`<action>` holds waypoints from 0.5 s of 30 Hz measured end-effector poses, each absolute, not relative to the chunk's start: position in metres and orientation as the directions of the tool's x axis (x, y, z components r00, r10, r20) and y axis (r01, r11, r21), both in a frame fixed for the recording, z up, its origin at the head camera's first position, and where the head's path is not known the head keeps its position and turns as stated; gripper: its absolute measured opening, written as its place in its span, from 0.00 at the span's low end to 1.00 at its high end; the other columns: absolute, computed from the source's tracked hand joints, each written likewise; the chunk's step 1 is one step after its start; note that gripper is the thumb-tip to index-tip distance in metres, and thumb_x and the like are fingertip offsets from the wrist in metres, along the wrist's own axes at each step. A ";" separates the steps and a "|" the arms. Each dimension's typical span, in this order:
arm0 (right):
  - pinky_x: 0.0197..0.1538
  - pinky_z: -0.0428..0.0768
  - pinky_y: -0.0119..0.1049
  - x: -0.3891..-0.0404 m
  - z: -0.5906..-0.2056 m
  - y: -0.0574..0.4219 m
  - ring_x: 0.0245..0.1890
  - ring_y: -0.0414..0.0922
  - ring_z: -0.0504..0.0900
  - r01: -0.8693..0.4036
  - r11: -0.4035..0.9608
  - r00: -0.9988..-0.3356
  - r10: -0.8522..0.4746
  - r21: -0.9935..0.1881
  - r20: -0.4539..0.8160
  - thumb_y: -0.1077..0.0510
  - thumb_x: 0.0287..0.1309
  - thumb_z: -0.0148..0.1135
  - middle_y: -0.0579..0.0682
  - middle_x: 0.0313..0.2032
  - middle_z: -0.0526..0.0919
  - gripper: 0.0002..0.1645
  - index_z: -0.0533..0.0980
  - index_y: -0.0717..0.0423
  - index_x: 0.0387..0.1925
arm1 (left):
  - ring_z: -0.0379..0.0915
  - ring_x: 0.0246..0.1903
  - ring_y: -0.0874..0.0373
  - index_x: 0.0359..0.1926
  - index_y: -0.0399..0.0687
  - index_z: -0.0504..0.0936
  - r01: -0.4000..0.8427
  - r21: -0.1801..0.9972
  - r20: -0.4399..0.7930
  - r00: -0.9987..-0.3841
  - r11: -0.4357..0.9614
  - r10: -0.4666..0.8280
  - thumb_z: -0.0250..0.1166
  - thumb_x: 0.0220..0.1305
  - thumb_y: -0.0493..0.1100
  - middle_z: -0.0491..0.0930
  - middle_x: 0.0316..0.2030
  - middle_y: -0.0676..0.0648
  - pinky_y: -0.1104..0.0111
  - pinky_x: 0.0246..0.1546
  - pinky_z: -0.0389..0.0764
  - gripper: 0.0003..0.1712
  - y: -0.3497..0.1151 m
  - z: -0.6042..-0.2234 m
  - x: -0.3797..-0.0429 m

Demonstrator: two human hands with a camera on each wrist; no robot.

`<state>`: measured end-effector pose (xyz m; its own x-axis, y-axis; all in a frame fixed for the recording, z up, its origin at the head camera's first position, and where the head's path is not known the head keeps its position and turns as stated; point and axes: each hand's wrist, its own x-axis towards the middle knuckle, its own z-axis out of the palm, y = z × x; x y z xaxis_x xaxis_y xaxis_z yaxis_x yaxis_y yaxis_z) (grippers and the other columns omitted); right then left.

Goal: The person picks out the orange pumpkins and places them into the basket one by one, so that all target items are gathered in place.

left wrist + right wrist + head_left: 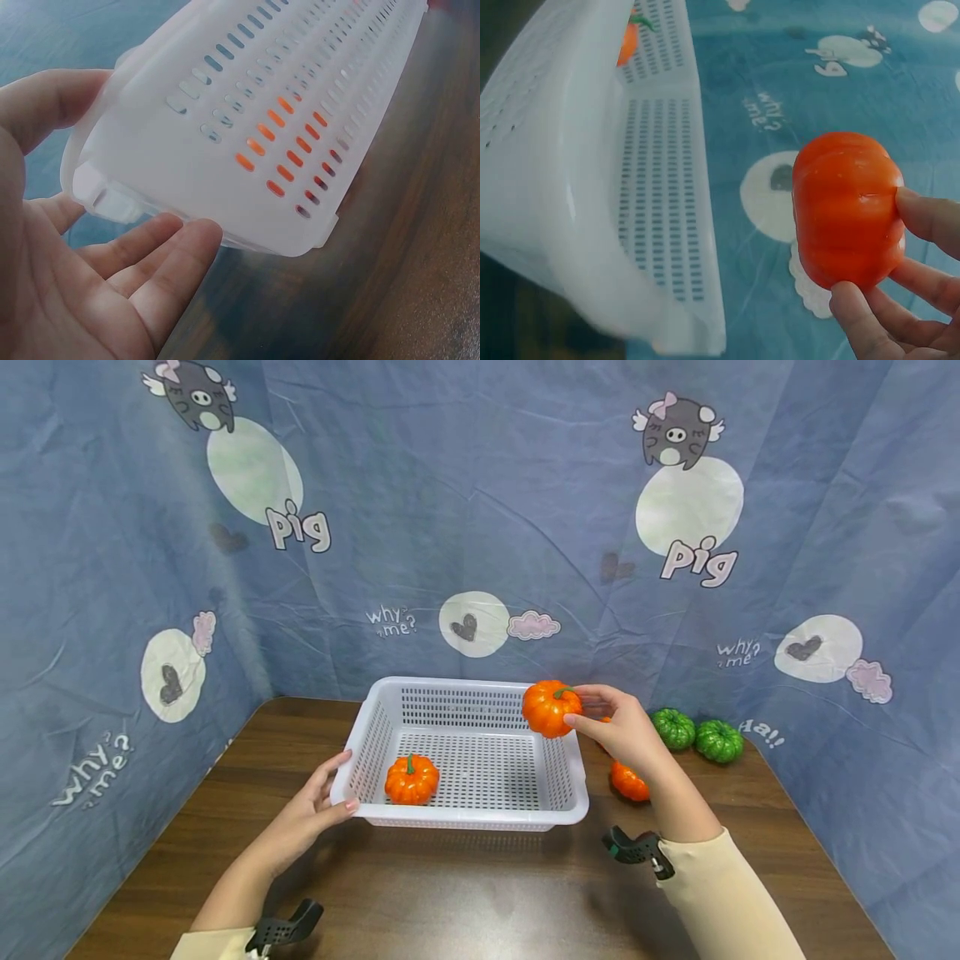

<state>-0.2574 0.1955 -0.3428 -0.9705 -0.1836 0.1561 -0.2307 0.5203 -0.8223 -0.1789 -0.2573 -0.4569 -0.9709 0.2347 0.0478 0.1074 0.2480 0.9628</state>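
A white plastic basket [465, 816] with slotted walls stands on the table. My left hand [318, 802] grips its left end, thumb at the near corner and fingers along the left rim; in the left wrist view, fingertips touch the basket's outer wall [172, 157]. Inside, at the near left, sits an orange pumpkin [412, 780] with a green stem. My right hand [618, 727] holds another orange pumpkin [551, 708] between thumb and fingers, over the basket's right rim. The right wrist view shows the held pumpkin [847, 210] pinched at the fingertips, beside the basket.
Right of the basket, another orange pumpkin [628, 782] lies partly behind my right forearm, with a bit of orange above it. Two green pumpkins [672, 729] [718, 742] sit at the back right. Blue printed cloth [465, 510] hangs around the brown wooden table [450, 893].
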 end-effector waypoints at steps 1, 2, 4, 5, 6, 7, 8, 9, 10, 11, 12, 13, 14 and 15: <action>0.54 0.80 0.51 -0.259 -0.343 0.192 0.57 0.56 0.79 -0.233 0.520 -0.970 -0.189 -0.822 0.156 0.47 0.57 0.73 0.58 0.57 0.80 0.34 0.75 0.54 0.62 | 0.65 0.63 0.35 0.79 0.50 0.45 0.108 0.963 0.048 -0.971 0.247 0.236 0.63 0.68 0.40 0.58 0.70 0.27 0.74 0.49 0.75 0.47 -0.257 -0.457 -0.179; 0.53 0.80 0.51 -0.260 -0.343 0.189 0.57 0.56 0.79 -0.237 0.522 -0.968 -0.194 -0.819 0.156 0.47 0.57 0.73 0.58 0.57 0.80 0.33 0.75 0.54 0.62 | 0.65 0.63 0.35 0.79 0.50 0.44 0.108 0.963 0.048 -0.970 0.246 0.237 0.63 0.68 0.40 0.58 0.70 0.27 0.74 0.50 0.75 0.47 -0.257 -0.457 -0.179; 0.53 0.80 0.51 -0.263 -0.344 0.184 0.57 0.57 0.79 -0.244 0.523 -0.966 -0.208 -0.817 0.155 0.49 0.58 0.73 0.58 0.58 0.80 0.33 0.75 0.55 0.62 | 0.65 0.63 0.34 0.79 0.50 0.44 0.107 0.963 0.047 -0.970 0.246 0.237 0.63 0.68 0.40 0.59 0.70 0.27 0.74 0.50 0.75 0.47 -0.257 -0.457 -0.179; 0.53 0.80 0.52 -0.265 -0.344 0.181 0.56 0.57 0.80 -0.249 0.522 -0.964 -0.216 -0.816 0.156 0.49 0.58 0.72 0.59 0.58 0.80 0.32 0.75 0.55 0.62 | 0.65 0.63 0.34 0.79 0.50 0.44 0.106 0.964 0.047 -0.970 0.244 0.237 0.63 0.68 0.40 0.59 0.70 0.27 0.74 0.50 0.75 0.47 -0.257 -0.457 -0.179; 0.53 0.80 0.52 -0.266 -0.344 0.178 0.56 0.57 0.80 -0.252 0.517 -0.962 -0.225 -0.818 0.154 0.50 0.58 0.72 0.59 0.58 0.80 0.32 0.75 0.55 0.62 | 0.65 0.63 0.34 0.79 0.50 0.44 0.105 0.964 0.046 -0.971 0.245 0.236 0.63 0.68 0.40 0.59 0.70 0.27 0.74 0.50 0.75 0.47 -0.257 -0.457 -0.179; 0.53 0.80 0.52 -0.267 -0.344 0.175 0.56 0.57 0.80 -0.256 0.511 -0.960 -0.235 -0.820 0.153 0.51 0.58 0.72 0.59 0.58 0.79 0.32 0.75 0.56 0.62 | 0.65 0.63 0.35 0.79 0.50 0.44 0.105 0.964 0.046 -0.971 0.246 0.235 0.63 0.68 0.40 0.59 0.70 0.27 0.73 0.50 0.75 0.47 -0.257 -0.457 -0.179; 0.53 0.80 0.52 -0.268 -0.345 0.172 0.55 0.57 0.80 -0.260 0.504 -0.957 -0.246 -0.824 0.152 0.51 0.58 0.72 0.60 0.58 0.79 0.32 0.75 0.56 0.63 | 0.65 0.63 0.35 0.79 0.50 0.44 0.105 0.964 0.046 -0.971 0.246 0.234 0.63 0.68 0.40 0.59 0.70 0.27 0.73 0.50 0.75 0.48 -0.257 -0.457 -0.179; 0.52 0.81 0.51 -0.270 -0.345 0.170 0.55 0.57 0.81 -0.264 0.499 -0.955 -0.256 -0.825 0.151 0.51 0.58 0.72 0.60 0.57 0.79 0.32 0.75 0.56 0.63 | 0.65 0.63 0.35 0.79 0.50 0.44 0.104 0.963 0.045 -0.971 0.247 0.233 0.63 0.68 0.40 0.59 0.70 0.27 0.73 0.49 0.75 0.48 -0.257 -0.457 -0.179; 0.52 0.81 0.51 -0.272 -0.346 0.167 0.55 0.57 0.81 -0.266 0.493 -0.953 -0.265 -0.828 0.148 0.51 0.58 0.72 0.60 0.57 0.79 0.32 0.75 0.56 0.63 | 0.65 0.63 0.35 0.79 0.50 0.44 0.103 0.964 0.044 -0.972 0.247 0.233 0.63 0.68 0.41 0.59 0.70 0.27 0.73 0.49 0.75 0.48 -0.257 -0.457 -0.179; 0.51 0.81 0.50 -0.274 -0.346 0.164 0.55 0.57 0.81 -0.267 0.492 -0.951 -0.272 -0.829 0.145 0.51 0.58 0.73 0.59 0.57 0.80 0.32 0.75 0.56 0.62 | 0.65 0.63 0.35 0.79 0.50 0.44 0.103 0.964 0.044 -0.972 0.247 0.232 0.63 0.68 0.41 0.59 0.70 0.27 0.73 0.49 0.75 0.48 -0.257 -0.457 -0.179; 0.51 0.82 0.50 -0.275 -0.346 0.160 0.54 0.57 0.81 -0.266 0.491 -0.950 -0.278 -0.830 0.139 0.51 0.58 0.73 0.59 0.57 0.80 0.32 0.76 0.56 0.62 | 0.65 0.63 0.35 0.79 0.50 0.44 0.104 0.963 0.045 -0.972 0.247 0.232 0.64 0.68 0.41 0.59 0.70 0.27 0.73 0.49 0.75 0.48 -0.257 -0.457 -0.179; 0.51 0.82 0.49 -0.277 -0.346 0.157 0.54 0.57 0.81 -0.266 0.492 -0.949 -0.285 -0.829 0.135 0.51 0.58 0.73 0.59 0.56 0.80 0.32 0.76 0.56 0.62 | 0.65 0.63 0.35 0.79 0.50 0.44 0.105 0.964 0.046 -0.971 0.245 0.234 0.64 0.68 0.41 0.59 0.70 0.27 0.73 0.49 0.75 0.48 -0.257 -0.457 -0.179; 0.50 0.82 0.49 -0.279 -0.346 0.154 0.54 0.56 0.81 -0.263 0.490 -0.948 -0.291 -0.831 0.129 0.51 0.58 0.73 0.58 0.55 0.80 0.32 0.76 0.56 0.62 | 0.65 0.63 0.35 0.79 0.50 0.44 0.105 0.964 0.046 -0.971 0.244 0.235 0.63 0.68 0.40 0.58 0.70 0.27 0.74 0.49 0.75 0.48 -0.257 -0.457 -0.179; 0.50 0.82 0.48 -0.281 -0.346 0.151 0.54 0.56 0.82 -0.259 0.490 -0.948 -0.294 -0.833 0.121 0.51 0.58 0.73 0.58 0.55 0.81 0.32 0.76 0.56 0.61 | 0.65 0.63 0.35 0.79 0.50 0.44 0.105 0.964 0.046 -0.971 0.243 0.237 0.63 0.68 0.40 0.58 0.70 0.27 0.74 0.49 0.75 0.48 -0.257 -0.457 -0.179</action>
<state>-0.2805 0.1509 -0.3457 -0.9480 -0.2941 0.1214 -0.2586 0.4899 -0.8325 -0.1792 -0.2575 -0.4575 -0.9705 0.2366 0.0462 0.1050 0.2426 0.9644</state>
